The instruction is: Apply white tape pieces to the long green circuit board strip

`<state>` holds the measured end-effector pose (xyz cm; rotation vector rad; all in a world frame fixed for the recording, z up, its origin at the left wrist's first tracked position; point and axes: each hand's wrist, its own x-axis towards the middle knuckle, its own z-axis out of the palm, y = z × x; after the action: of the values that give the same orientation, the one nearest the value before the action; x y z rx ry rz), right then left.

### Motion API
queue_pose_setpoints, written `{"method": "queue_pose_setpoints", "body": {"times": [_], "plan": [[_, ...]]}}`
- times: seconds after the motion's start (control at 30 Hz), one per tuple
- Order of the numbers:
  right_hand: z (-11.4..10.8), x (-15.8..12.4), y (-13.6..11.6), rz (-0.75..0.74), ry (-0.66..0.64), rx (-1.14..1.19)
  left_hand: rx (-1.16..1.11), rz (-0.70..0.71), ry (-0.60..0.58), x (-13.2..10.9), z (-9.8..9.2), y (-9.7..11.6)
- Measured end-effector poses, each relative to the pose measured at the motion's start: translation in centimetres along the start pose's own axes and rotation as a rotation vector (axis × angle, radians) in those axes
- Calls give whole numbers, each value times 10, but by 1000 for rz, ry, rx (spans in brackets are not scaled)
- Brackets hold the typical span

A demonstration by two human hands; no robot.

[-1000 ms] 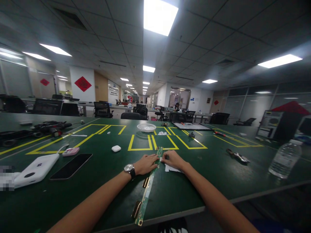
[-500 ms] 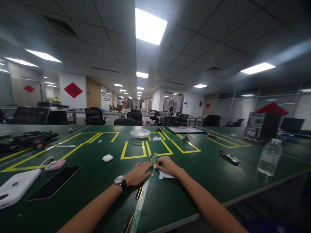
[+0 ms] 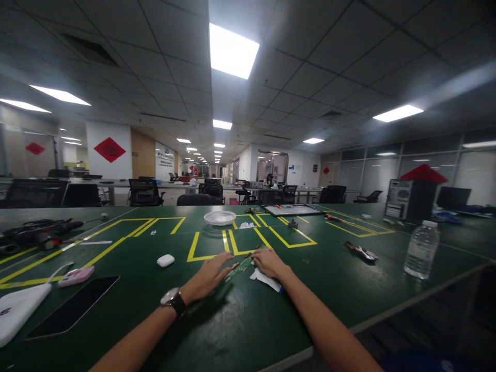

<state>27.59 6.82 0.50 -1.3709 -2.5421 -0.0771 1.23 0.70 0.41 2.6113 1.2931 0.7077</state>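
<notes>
Head view. The left hand (image 3: 207,276) lies palm down on the green table (image 3: 248,320), fingers stretched out and slightly spread, gripping nothing. Its fingertips touch the near end of the board (image 3: 241,267), a narrow green circuit strip. The board runs at a slant between the two hands, from the left fingertips up towards the right hand (image 3: 269,262). The right hand rests on the far end of the board with fingers bent over it; whether they pinch the board or only press on it cannot be told. A watch (image 3: 173,299) sits on the left wrist. A white paper (image 3: 266,279) lies under and just behind the right hand, touching the table.

Left of the left hand, well apart: a white case (image 3: 165,260), then a pink gadget (image 3: 76,276), a dark phone (image 3: 72,311) and a white pack (image 3: 17,309) at the frame edge. Farther left and beyond lie dark tools (image 3: 36,231).

Beyond both hands, yellow tape (image 3: 192,247) marks out boxes on the table; a white basket (image 3: 219,218) stands past them.

Right of the right hand, well apart, lies a small tool (image 3: 361,252); farther right a clear bottle (image 3: 420,249) stands upright near the table edge.
</notes>
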Motion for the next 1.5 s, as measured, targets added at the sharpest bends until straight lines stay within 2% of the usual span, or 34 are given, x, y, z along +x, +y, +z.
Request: {"method": "queue_pose_setpoints", "body": {"times": [0.07, 0.17, 0.3, 0.5, 0.63, 0.73, 0.9, 1.0, 1.13, 1.23, 1.33, 1.4, 1.43, 1.5], "plan": [[1, -5, 10, 163, 0, -67, 55, 11, -19, -2, 1, 2], [4, -10, 16, 279, -14, -63, 121, 32, -56, -2, 6, 5], [9, -11, 16, 296, -24, -25, 166, 26, -70, -2, 14, 5], [9, -9, 20, 328, -108, 40, 131, -119, -120, -2, 25, -9], [7, -12, 20, 322, -125, 64, 115, -142, -122, -1, 29, -13], [4, -14, 19, 294, -95, 82, 132, -131, -109, -1, 29, -12], [2, -12, 14, 290, 68, 98, 168, -106, -86, -4, 28, -8], [5, -8, 8, 279, 33, 46, 220, -84, -59, -2, 25, -7], [9, 0, -2, 205, -16, 39, 289, -80, 71, 3, 11, -7], [10, 8, -10, 16, -43, 136, 238, -50, 116, 5, 0, -12], [9, 12, -19, -231, -76, 251, 198, 6, 53, 3, 0, -18], [5, 13, -23, -333, -45, 274, 185, 37, -14, 2, 5, -19], [3, 12, -23, -332, -3, 265, 181, 46, -39, 1, 7, -18], [-3, 7, -18, -228, 118, 220, 171, 59, -81, 1, 11, -15]]}}
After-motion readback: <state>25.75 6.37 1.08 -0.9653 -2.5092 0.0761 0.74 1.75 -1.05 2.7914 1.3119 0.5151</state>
